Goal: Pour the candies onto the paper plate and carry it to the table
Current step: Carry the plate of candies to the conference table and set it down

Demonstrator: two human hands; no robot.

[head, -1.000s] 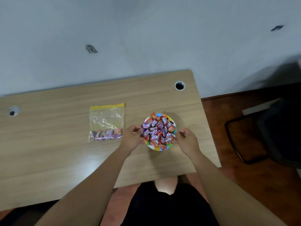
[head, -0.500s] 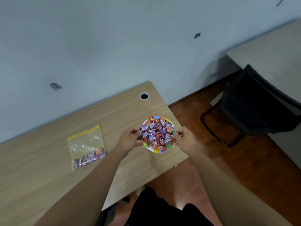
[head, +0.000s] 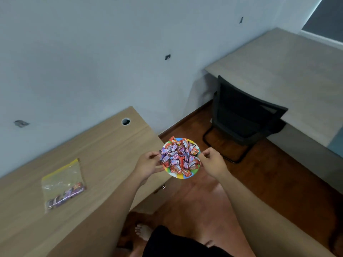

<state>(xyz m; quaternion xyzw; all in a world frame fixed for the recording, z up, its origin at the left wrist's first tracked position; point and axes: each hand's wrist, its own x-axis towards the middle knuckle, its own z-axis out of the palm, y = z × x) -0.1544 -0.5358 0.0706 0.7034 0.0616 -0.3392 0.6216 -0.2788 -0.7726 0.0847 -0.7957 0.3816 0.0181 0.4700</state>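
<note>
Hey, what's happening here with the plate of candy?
A person holds a paper plate heaped with wrapped candies, left hand and right hand gripping opposite rims. The plate is off the wooden desk, over the floor. A zip bag with a few candies lies on that desk.

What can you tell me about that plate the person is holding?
The plate is small, round and looks like paper, white with a rim of bright blocks in green, yellow, blue and orange. It is heaped with wrapped candies, mostly red and purple, which hide nearly all its face. It is held about level in the air, past the corner of the wooden desk and over the floor. The left hand and right hand pinch opposite edges.
</note>
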